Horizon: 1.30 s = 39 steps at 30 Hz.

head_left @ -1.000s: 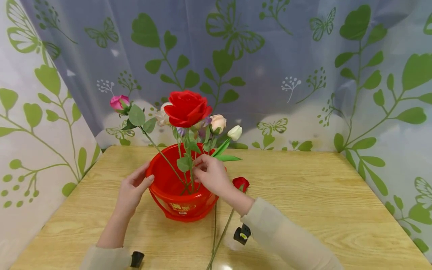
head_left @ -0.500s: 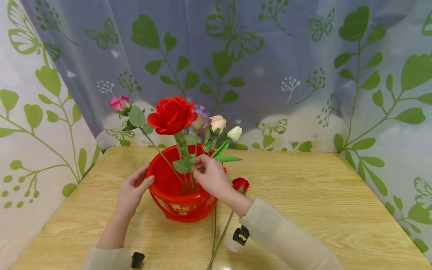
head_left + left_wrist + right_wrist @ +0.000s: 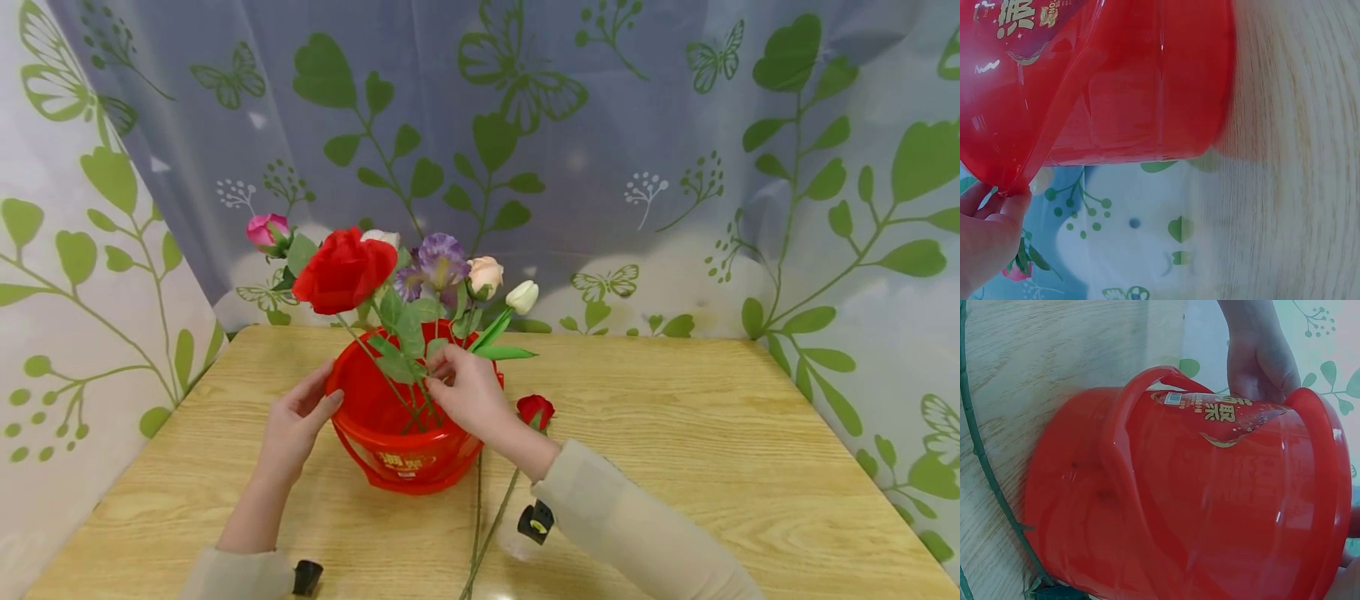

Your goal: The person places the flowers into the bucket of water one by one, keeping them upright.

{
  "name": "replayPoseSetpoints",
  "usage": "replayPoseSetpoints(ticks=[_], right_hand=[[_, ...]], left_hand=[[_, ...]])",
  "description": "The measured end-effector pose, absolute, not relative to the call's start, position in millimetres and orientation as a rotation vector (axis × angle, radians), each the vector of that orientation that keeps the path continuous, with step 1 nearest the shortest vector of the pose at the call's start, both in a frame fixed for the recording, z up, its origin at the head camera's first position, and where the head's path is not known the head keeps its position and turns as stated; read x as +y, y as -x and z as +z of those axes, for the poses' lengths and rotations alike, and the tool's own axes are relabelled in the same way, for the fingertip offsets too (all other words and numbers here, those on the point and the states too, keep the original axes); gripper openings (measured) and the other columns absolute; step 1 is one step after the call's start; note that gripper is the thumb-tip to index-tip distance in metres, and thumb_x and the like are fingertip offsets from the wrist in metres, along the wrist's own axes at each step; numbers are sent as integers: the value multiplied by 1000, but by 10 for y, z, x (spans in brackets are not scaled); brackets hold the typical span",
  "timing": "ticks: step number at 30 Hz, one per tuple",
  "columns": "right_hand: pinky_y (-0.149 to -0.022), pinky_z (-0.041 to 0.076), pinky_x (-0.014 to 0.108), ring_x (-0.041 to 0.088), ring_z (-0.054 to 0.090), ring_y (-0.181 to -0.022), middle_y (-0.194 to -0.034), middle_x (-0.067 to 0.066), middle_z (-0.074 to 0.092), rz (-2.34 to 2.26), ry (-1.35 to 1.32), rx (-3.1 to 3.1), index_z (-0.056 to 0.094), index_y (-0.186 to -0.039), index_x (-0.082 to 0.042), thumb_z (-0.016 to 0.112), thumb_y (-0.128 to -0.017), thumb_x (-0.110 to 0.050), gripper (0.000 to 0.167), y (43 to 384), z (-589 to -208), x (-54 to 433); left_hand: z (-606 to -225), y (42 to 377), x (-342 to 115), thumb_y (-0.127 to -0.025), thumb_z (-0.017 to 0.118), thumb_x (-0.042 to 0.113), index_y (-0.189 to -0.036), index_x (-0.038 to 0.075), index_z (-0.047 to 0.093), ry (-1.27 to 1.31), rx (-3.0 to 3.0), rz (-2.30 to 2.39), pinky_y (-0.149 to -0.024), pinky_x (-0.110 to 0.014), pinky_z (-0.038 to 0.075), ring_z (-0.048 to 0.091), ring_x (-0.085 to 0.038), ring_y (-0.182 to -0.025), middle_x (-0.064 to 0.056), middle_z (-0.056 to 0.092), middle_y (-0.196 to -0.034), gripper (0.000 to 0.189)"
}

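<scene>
A red plastic bucket [image 3: 408,461] with gold lettering stands upright on the table. My left hand [image 3: 296,429] holds its left rim; in the left wrist view that hand's fingertips [image 3: 1017,199] pinch the rim. Inside the bucket's mouth, my right hand [image 3: 468,392] pinches the stem of a large red rose [image 3: 345,271], whose bloom leans left. Around it in the bucket stand a pink rosebud [image 3: 267,232], a purple iris [image 3: 442,261], a peach rose [image 3: 485,276], a white tulip [image 3: 522,297] and a partly hidden white flower [image 3: 384,238]. In the right wrist view, the bucket mostly hides the right fingers.
A smaller red rose [image 3: 535,410] lies on the wooden table [image 3: 675,467] right of the bucket. Its long stem [image 3: 495,521] and another stem run toward the front edge. Behind the table hangs a leaf-and-butterfly printed curtain [image 3: 570,167].
The large red rose's bloom has swung left and slightly down, turning as it moved. The purple iris now shows. The right hand has barely shifted; the left hand and bucket have stayed put.
</scene>
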State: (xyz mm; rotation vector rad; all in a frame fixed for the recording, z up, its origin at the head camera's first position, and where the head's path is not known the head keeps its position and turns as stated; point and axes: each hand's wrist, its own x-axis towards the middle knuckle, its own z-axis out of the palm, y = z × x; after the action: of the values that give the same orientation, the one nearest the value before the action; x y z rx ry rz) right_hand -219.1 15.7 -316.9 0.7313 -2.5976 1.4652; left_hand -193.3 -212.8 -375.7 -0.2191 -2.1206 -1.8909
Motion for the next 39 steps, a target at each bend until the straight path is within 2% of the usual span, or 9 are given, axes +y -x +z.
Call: replayPoseSetpoints(ticks=[4, 9, 20, 28, 39], right_hand=[[-61, 47, 23, 15, 56, -72, -81, 1, 59, 1401, -751, -2595, 59, -85, -6, 62, -81, -5, 5, 2192, -3174, 153], [-59, 47, 20, 13, 55, -69, -78, 0, 59, 1369, -745, -2599, 60, -84, -6, 62, -81, -5, 4, 2208, -3191, 142], [-62, 48, 20, 12, 56, -71, -80, 1, 61, 1452, -768, -2542, 61, -85, -5, 63, -81, -6, 5, 2195, -3203, 196], [-69, 49, 23, 13, 58, -79, -86, 0, 62, 1565, -789, -2542, 61, -90, -4, 63, -81, -8, 10, 2074, -3184, 352], [-66, 50, 26, 12, 59, -76, -83, 1, 64, 1626, -744, -2448, 63, -87, -4, 66, -78, -5, 9, 1914, -3228, 648]], left_hand=[[-3758, 1933, -2131, -88, 54, 9, -131, -5, 38, 217, -2144, -1867, -85, -12, 40, 44, -4, -111, -22, 37, -132, 48], [-3769, 1947, -2126, -87, 55, 9, -130, -8, 38, 223, -2129, -1858, -85, -12, 39, 42, -8, -115, -23, 37, -132, 49], [-3760, 1952, -2116, -86, 56, 6, -129, -8, 38, 223, -2100, -1882, -83, -14, 42, 45, -2, -108, -25, 36, -132, 48], [-3757, 1937, -2114, -86, 56, 6, -129, -9, 38, 214, -2098, -1894, -83, -14, 42, 45, -2, -108, -25, 35, -132, 49], [-3758, 1935, -2105, -87, 55, 5, -129, -11, 35, 220, -2096, -1895, -85, -12, 39, 40, -8, -115, -26, 31, -135, 50]])
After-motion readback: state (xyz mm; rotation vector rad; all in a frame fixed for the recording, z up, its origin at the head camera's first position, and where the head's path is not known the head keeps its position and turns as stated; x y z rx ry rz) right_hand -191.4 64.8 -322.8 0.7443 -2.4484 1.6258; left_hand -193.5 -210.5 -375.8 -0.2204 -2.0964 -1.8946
